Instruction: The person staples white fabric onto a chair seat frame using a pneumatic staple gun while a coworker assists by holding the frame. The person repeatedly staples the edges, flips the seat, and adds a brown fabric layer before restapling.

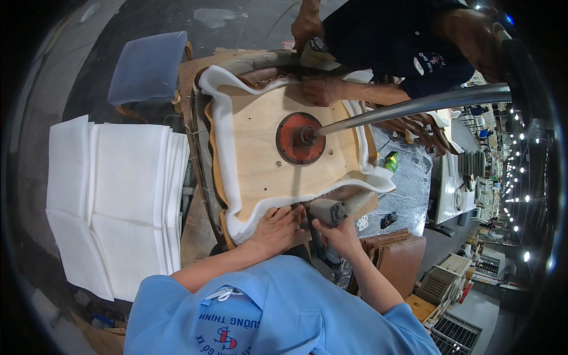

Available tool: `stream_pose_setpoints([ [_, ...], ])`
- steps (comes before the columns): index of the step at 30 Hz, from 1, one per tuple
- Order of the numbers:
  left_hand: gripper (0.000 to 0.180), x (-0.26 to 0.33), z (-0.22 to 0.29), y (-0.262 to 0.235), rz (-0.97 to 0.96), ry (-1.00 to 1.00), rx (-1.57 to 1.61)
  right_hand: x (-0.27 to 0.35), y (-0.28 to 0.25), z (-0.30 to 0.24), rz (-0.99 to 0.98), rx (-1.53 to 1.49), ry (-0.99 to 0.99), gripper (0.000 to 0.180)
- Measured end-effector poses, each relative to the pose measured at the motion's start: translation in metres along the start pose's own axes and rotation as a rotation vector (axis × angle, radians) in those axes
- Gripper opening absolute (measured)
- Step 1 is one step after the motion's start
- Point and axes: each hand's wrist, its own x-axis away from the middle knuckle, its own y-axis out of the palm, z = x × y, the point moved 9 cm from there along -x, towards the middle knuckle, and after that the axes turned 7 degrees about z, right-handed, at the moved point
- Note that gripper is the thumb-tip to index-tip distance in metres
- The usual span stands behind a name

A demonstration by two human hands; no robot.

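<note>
plywood seat base with white foam edging sits mid-bench, red disc and a metal pole on top. left hand presses flat on the foam, right hand grips a staple gun. co-worker's hands opposite; white foam sheets stacked left.

1. A wooden seat panel lies flat in the middle, with a foam layer wrapped along its left and near edges.
2. A round metal plate sits on the panel's centre; a metal pole runs from it to the right.
3. The left hand presses on the foam at the panel's near edge.
4. Just right of it, the right hand holds a staple gun against the same edge.
5. A stack of padding sheets lies well left of the panel.
6. A cushion rests behind that stack.
7. Another person's hand rests on the panel's far edge.
8. A counter stands right of the panel.
</note>
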Motion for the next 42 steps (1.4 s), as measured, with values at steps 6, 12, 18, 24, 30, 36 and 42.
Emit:
stream_pose_setpoints([
  [6, 0.044, -0.004, -0.003, -0.002, -0.027, -0.041, 0.077, -0.002, 0.009, -0.006, 0.023, -0.024, -0.014, 0.027],
  [12, 0.038, -0.004, 0.003, -0.01, 0.061, 0.042, 0.067, 0.003, 0.006, -0.002, 0.048, 0.023, -0.021, 0.035],
  [18, 0.03, 0.002, 0.008, -0.024, 0.005, 0.05, 0.302, 0.02, -0.004, 0.047, 0.169, -0.019, -0.104, 0.061],
  [24, 0.016, 0.029, -0.012, -0.101, 0.103, -0.353, 0.573, 0.027, -0.007, 0.044, 0.282, -0.067, -0.344, 0.042],
  [30, 0.017, 0.073, -0.062, -0.155, 0.496, -0.637, 0.345, 0.03, -0.005, 0.035, 0.183, -0.149, -0.348, 0.063],
  [36, 0.038, 0.111, -0.111, -0.116, 0.622, -0.815, 0.25, 0.033, 0.004, 0.026, 0.138, -0.122, -0.428, 0.07],
  [42, 0.063, 0.108, -0.094, -0.084, 0.409, -0.871, 0.124, 0.039, 0.001, 0.019, 0.114, -0.015, -0.429, 0.075],
])
